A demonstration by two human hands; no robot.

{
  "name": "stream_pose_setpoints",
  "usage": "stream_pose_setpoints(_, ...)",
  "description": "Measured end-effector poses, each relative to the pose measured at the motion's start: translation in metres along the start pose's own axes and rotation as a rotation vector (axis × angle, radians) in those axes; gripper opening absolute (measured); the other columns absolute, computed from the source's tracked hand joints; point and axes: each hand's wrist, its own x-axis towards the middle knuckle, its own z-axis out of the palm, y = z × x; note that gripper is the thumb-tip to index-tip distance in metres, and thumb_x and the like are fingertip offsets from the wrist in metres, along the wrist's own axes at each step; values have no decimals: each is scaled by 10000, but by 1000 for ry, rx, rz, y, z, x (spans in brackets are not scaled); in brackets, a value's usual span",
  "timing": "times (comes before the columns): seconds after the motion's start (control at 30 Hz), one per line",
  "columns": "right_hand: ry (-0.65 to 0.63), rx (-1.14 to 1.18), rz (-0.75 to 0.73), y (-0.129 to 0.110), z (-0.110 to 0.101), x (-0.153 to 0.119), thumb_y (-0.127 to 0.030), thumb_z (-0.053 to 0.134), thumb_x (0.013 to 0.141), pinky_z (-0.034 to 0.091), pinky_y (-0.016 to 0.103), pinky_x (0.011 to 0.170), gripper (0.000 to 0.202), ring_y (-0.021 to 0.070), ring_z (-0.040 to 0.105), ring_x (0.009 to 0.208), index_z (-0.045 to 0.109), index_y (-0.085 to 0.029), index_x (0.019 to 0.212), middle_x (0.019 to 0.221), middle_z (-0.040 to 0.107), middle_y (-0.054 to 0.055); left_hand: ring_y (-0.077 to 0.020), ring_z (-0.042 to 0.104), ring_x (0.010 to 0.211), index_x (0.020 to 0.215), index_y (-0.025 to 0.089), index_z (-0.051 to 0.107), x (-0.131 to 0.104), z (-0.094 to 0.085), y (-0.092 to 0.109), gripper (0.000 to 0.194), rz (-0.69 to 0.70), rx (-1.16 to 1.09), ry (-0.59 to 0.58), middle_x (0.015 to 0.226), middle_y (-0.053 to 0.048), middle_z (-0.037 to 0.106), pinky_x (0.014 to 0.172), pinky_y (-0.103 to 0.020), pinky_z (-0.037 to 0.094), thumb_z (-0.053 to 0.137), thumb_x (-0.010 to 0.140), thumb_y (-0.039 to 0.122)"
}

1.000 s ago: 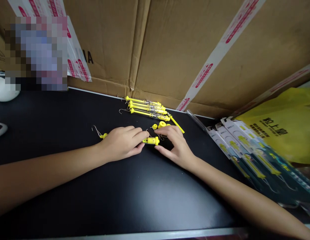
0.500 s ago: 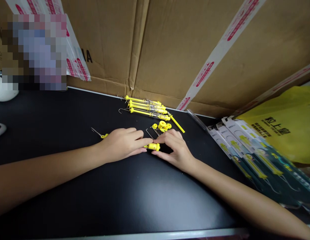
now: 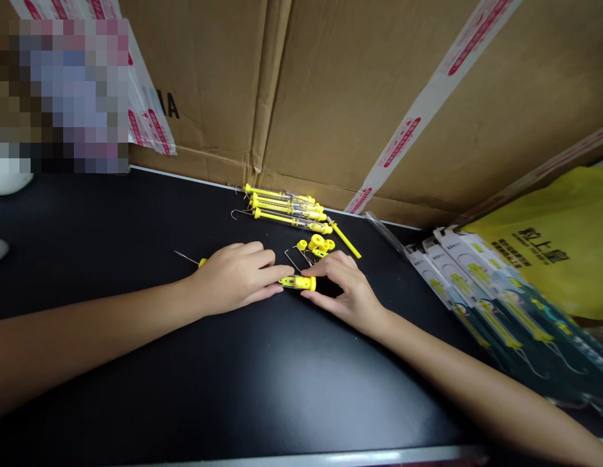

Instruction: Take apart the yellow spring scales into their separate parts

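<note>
A yellow spring scale (image 3: pixel 298 282) with a clear tube lies across the middle of the black tabletop. My left hand (image 3: pixel 243 277) is closed over its body and covers most of it; a thin metal hook (image 3: pixel 185 257) pokes out on the left. At the other end, the thumb and fingers of my right hand (image 3: pixel 341 285) pinch the yellow end cap. Just behind my right hand sit several small yellow caps (image 3: pixel 316 242) and bent wire hooks (image 3: pixel 292 259). Farther back, several similar spring scales (image 3: pixel 286 207) lie side by side, with a yellow rod (image 3: pixel 347 240) beside them.
Cardboard (image 3: pixel 199 78) stands along the table's back edge. To the right are printed spring scale boxes (image 3: pixel 496 292), a yellow bag (image 3: pixel 549 246) and a clear tube (image 3: pixel 384 232). A white rounded object (image 3: pixel 8 172) is at the far left, below a blurred patch.
The end cap has shifted slightly right with my right hand, and more of the clear tube shows between my hands. The hook on the left looks turned. My left hand has barely moved.
</note>
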Motion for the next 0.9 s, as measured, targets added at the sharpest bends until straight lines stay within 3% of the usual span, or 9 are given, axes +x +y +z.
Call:
stream_pose_setpoints(0.6, 2, 83, 86, -2, -2, 2, -214, 587, 777, 445, 322, 708, 111, 167, 547, 735, 541, -211, 877, 798, 591, 20, -156, 514, 788, 1038, 220, 598, -1, 2, -1, 230, -117, -91, 21, 837, -11, 594, 695, -268, 403, 450, 891, 317)
stream_pose_setpoints(0.9, 16, 176, 141, -1, -2, 1, -233, 554, 805, 455, 283, 652, 84, 147, 533, 691, 529, -201, 879, 786, 567, 19, -168, 512, 781, 902, 184, 595, 0, 0, -1, 175, -199, -66, -6, 814, -22, 573, 667, -283, 391, 481, 843, 303)
